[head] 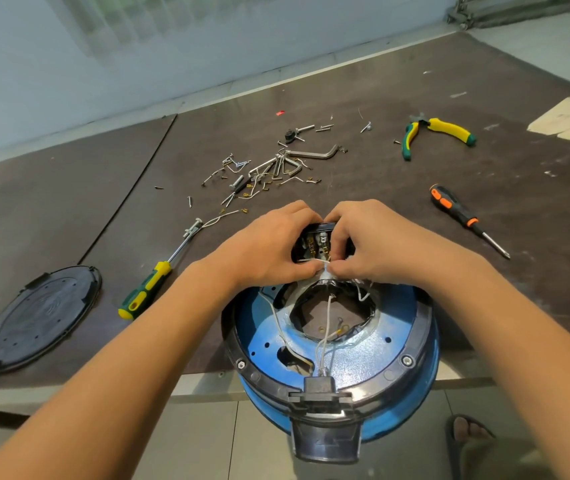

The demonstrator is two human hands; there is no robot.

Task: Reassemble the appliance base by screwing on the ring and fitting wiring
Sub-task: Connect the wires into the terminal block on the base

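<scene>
Black plastic ring judged already screwed onto blue metal base; thin white wire is being pinched in both grips, left hand and right hand, at black switch block; below the grips, loose leads are remaining unfitted.

A dark brown bench is carrying the scattered tools. Yellow-and-green pliers are lying open toward its far right, with an orange-and-black screwdriver nearer, tip pointing right. A yellow-and-green screwdriver is resting diagonally at left, beside a round black cover plate. Hex keys are sitting among loose screws at centre. A sandalled foot is showing on the tiled floor
</scene>
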